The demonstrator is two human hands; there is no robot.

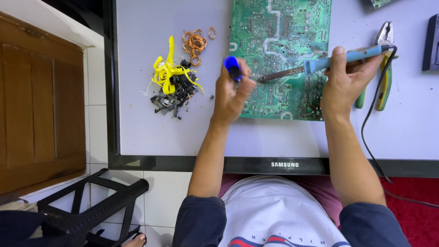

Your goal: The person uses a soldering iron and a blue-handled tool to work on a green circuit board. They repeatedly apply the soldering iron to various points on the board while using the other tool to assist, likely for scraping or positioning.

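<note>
A green circuit board [283,27] lies solder side up on a pale flat panel [151,132]. My right hand [343,82] grips a blue-handled soldering iron [338,59], its dark tip touching the board near the left edge. A black cord runs from the iron's handle down past my right arm. My left hand [231,93] holds a blue and black desoldering pump [233,67] upright, right beside the iron's tip.
A heap of black parts and yellow tape [171,82] and copper wire coils [194,43] lie left of the board. Green-handled pliers [384,77] rest right of my right hand. A dark object [432,43] sits at the right edge, a black stool [91,206] at lower left.
</note>
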